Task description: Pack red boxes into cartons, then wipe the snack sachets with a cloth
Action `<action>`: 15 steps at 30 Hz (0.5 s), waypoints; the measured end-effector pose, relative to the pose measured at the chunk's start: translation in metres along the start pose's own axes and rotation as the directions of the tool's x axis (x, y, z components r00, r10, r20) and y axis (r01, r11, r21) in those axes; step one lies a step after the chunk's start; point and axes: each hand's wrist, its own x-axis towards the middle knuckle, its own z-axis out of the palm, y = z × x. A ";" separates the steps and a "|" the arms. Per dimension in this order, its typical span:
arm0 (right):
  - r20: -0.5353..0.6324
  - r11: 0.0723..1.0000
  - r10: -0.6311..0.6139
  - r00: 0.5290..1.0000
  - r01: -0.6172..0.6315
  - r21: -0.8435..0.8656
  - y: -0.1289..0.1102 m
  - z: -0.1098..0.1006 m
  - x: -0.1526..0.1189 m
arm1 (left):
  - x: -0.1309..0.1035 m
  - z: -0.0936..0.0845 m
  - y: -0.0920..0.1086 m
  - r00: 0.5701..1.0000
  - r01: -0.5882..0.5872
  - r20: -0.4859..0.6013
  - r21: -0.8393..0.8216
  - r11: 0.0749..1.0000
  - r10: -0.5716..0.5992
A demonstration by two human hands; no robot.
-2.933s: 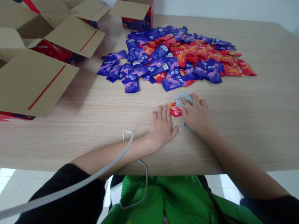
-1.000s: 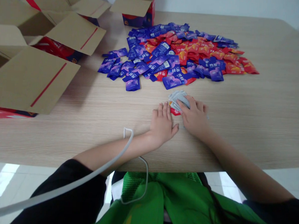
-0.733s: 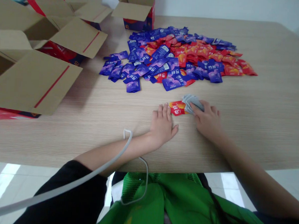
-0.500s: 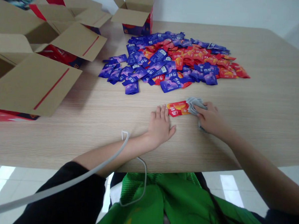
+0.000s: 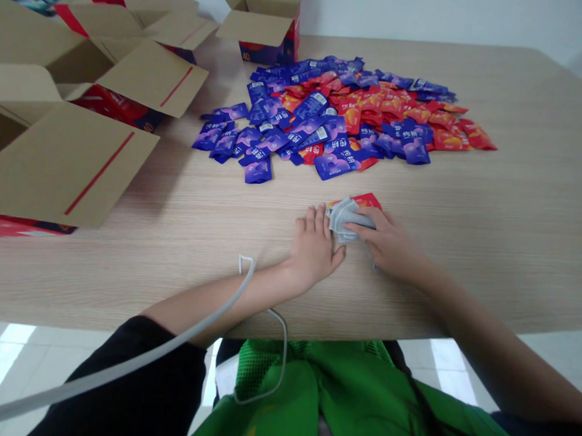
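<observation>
A red and orange packet (image 5: 369, 200) lies flat on the table, partly covered by a bunched grey cloth (image 5: 345, 217). My right hand (image 5: 386, 239) grips the cloth and presses it on the packet. Palm down on the table, my left hand (image 5: 313, 245) has its fingers stretched out, their tips at the packet's left end. Beyond both hands spreads a heap of purple packets (image 5: 340, 163) and red packets (image 5: 454, 139) of similar size.
Opened cardboard boxes (image 5: 103, 159) with raised flaps crowd the left of the wooden table (image 5: 530, 211). Another open box (image 5: 269, 31) stands at the back, behind the heap. A white curved tube (image 5: 177, 339) crosses in front of my left forearm.
My right hand has slid left along the packet with the cloth, from its right end to its left end beside my left fingertips. My left hand has stayed in place.
</observation>
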 end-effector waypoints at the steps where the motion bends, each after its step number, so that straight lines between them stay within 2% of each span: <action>1: -0.007 1.000 0.019 1.000 -0.019 0.004 0.003 0.000 -0.003 | 0.000 0.000 0.000 1.000 0.004 0.001 -0.001 1.000 -0.004; 6: -0.043 0.990 0.134 0.990 -0.133 0.036 0.024 -0.003 -0.022 | 0.001 0.001 0.001 1.000 0.025 0.014 -0.008 1.000 -0.025; 9: -0.018 0.978 0.194 0.981 -0.192 0.077 0.043 -0.007 -0.029 | 0.001 0.000 0.001 0.999 0.028 0.026 -0.011 1.000 -0.028; 12: 0.037 0.965 0.231 0.972 -0.234 0.115 0.063 -0.017 -0.027 | 0.000 -0.002 0.001 0.999 0.028 0.033 -0.015 1.000 -0.027; 15: -0.014 0.960 0.238 0.971 -0.234 0.152 0.067 -0.032 -0.013 | 0.000 -0.003 0.001 0.999 0.025 0.033 -0.012 1.000 -0.025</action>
